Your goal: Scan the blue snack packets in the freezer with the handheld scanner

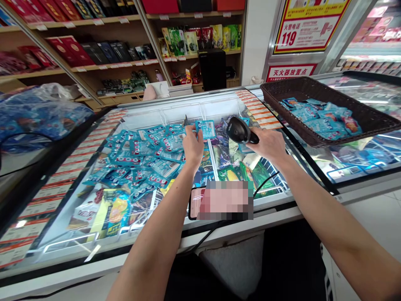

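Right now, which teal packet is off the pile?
The teal packet pinched by the left hand, held up facing the scanner; the rest lie in the freezer or basket.

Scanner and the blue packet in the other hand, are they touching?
Apart: the head view shows a clear gap between the scanner and the blue packet.

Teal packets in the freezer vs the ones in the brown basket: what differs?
Amount: the freezer pile is big and spread wide; the basket packets are a smaller heap.
Place: the freezer pile lies inside the freezer; the basket packets sit in the basket on a glass lid.
Handling: the left hand holds a packet by the freezer pile, the right hand a scanner; the basket packets are untouched.
Shared: teal-blue wrappers, lying loose.
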{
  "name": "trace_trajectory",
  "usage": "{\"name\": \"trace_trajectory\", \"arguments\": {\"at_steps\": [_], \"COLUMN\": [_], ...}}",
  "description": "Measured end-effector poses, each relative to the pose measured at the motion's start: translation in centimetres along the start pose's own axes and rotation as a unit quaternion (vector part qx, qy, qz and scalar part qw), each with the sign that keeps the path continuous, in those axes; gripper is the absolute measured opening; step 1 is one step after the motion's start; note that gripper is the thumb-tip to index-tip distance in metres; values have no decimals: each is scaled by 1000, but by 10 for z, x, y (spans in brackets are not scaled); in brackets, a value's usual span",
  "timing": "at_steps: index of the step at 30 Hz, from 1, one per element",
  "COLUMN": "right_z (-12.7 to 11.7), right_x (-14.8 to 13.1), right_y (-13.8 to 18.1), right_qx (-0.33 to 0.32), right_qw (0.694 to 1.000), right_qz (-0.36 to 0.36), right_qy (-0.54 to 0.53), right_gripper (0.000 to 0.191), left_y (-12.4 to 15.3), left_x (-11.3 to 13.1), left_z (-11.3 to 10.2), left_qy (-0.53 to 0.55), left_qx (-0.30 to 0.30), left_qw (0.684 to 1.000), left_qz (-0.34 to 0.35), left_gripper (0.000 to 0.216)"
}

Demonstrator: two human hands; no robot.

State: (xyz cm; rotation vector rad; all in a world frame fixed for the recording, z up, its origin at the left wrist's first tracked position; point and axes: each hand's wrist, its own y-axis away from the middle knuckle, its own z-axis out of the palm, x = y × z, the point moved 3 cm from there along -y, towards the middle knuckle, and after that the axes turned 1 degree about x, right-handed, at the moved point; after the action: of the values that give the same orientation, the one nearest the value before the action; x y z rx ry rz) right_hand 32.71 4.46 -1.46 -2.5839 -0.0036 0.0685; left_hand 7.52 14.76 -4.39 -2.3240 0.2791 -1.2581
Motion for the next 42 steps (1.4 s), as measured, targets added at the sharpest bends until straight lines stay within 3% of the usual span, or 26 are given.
{"name": "trace_trajectory", "arguments": {"at_steps": [3, 9, 11, 13, 15, 17, 22, 26, 31, 37, 42], "right_z": [1, 3, 3, 1, 0, -2, -5, -6, -8, -13, -15], "right_x": [8, 16, 17, 18, 18, 18, 22, 27, 28, 31, 38], "right_y": [-2, -5, -5, -4, -4, -4, -4, -5, -6, -9, -10], "right_qx": [-5, -14, -18, -18, -17, -20, -25, -20, -19, -5, 4], "right_qw": [999, 998, 998, 998, 998, 998, 996, 994, 993, 988, 978], "right_qz": [32, 59, 60, 59, 61, 67, 90, 105, 117, 150, 205], "right_qy": [4, -2, -1, -2, -6, -9, -4, 2, 1, -27, -38], "right_gripper": [40, 37, 37, 37, 37, 38, 37, 37, 37, 41, 42], "left_y": [-1, 1, 4, 8, 12, 12, 8, 2, -7, -7, -11], "left_x": [2, 13, 20, 25, 23, 16, 6, 6, 3, 15, 35], "left_z": [-11, -23, -19, -9, 1, 6, 6, 9, 11, 12, 34], "left_qy": [-70, -214, -235, -215, -190, -199, -254, -270, -289, -255, -223], "left_qx": [42, 53, 8, -99, -189, -199, -120, -105, -116, -166, -225], "left_qw": [997, 972, 962, 947, 928, 929, 940, 941, 936, 913, 912], "left_qz": [16, 74, 136, 218, 259, 238, 191, 174, 164, 271, 260], "left_gripper": [30, 47, 47, 43, 38, 36, 41, 46, 59, 49, 50]}}
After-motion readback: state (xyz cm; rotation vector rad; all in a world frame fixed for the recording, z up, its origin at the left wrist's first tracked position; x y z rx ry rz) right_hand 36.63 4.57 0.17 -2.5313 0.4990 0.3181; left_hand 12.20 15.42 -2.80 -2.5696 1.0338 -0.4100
